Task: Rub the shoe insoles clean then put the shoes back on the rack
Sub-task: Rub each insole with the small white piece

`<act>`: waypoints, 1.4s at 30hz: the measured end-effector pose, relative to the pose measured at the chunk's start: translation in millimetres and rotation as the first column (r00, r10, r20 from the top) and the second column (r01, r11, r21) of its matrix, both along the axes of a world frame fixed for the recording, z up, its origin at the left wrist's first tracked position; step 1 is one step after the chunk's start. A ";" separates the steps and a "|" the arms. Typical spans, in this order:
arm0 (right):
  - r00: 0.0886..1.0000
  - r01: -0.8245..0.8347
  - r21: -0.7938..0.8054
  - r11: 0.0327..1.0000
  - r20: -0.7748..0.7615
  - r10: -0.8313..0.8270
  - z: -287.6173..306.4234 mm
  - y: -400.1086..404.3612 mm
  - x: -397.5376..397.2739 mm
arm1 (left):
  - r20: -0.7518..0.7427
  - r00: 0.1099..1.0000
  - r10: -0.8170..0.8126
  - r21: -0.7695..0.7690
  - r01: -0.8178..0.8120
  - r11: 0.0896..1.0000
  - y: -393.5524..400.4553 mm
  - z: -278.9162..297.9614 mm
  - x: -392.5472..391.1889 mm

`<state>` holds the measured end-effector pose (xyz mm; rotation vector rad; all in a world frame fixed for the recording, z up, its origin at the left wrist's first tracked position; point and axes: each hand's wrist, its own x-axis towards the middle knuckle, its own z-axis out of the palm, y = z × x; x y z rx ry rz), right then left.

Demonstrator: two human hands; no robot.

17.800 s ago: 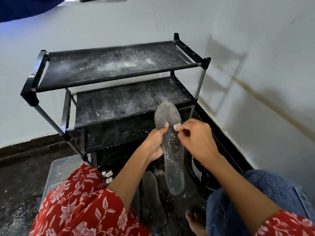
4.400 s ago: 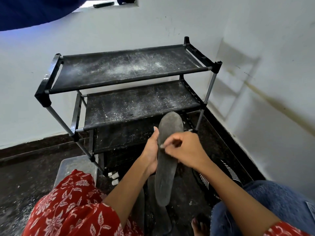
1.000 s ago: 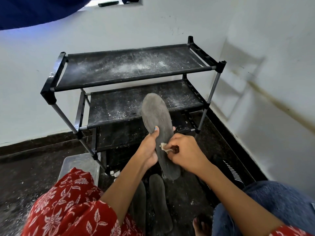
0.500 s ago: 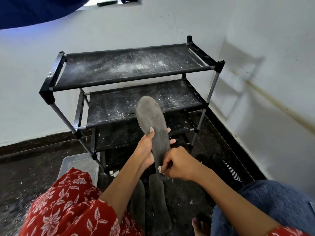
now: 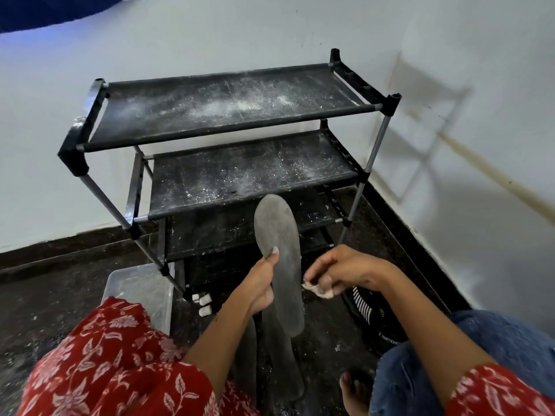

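The black shoe rack [image 5: 228, 121] stands against the white wall [image 5: 210, 40] in the corner, its fabric shelves dusted with white powder, thickest on the top shelf. The dark speckled floor [image 5: 45, 295] spreads below it, and a clear plastic tub [image 5: 141, 291] sits on the floor just left of the rack's front leg. To my right, near my knee, a black shoe [image 5: 369, 319] with white stripes lies on the floor.

I hold a grey insole [image 5: 280, 259] upright in front of the lower shelves, toe end up, leaning slightly to the left. My left hand [image 5: 261, 288] grips it by its left edge near the middle, thumb pressed on the face, fingers wrapped behind. Two more insoles [image 5: 270, 355] lie flat on the floor below it, side by side.

My right hand [image 5: 342, 273] is just to the right of the held insole, off its surface, fingers curled and pinching a small crumpled pale cloth [image 5: 316, 289] at the fingertips. The cloth hangs beside the insole's right edge; I cannot tell whether it touches.

Three small white caps [image 5: 202, 303] sit on the floor by the rack's base.
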<state>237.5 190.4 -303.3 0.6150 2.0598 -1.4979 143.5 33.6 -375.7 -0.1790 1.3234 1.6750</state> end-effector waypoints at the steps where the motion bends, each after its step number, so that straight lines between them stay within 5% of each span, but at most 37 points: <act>1: 1.000 0.027 -0.073 0.997 0.016 -0.026 -6.7 -1.6 -1.5 | 0.031 1.000 -0.005 0.000 0.005 1.000 -0.2 -5.6 1.0; 7: 0.978 0.116 -0.184 0.976 0.194 -0.080 -59.8 -15.2 -4.0 | 0.146 0.989 -0.015 -0.033 0.020 0.999 7.0 -37.0 11.8; 15: 0.914 0.279 0.068 0.958 0.288 -0.287 -128.7 -22.8 -11.9 | 0.158 0.983 -0.093 -0.324 0.141 0.936 9.4 -101.2 32.5; 23: 0.852 0.290 0.309 0.906 0.348 -0.391 -197.2 -31.3 4.6 | 0.247 0.964 -0.099 -0.413 0.198 0.889 4.9 -152.3 56.4; 42: 0.694 0.386 0.458 0.801 0.428 -0.579 -285.3 -39.1 16.0 | 0.295 0.951 -0.095 -0.381 0.208 0.901 22.7 -231.0 100.3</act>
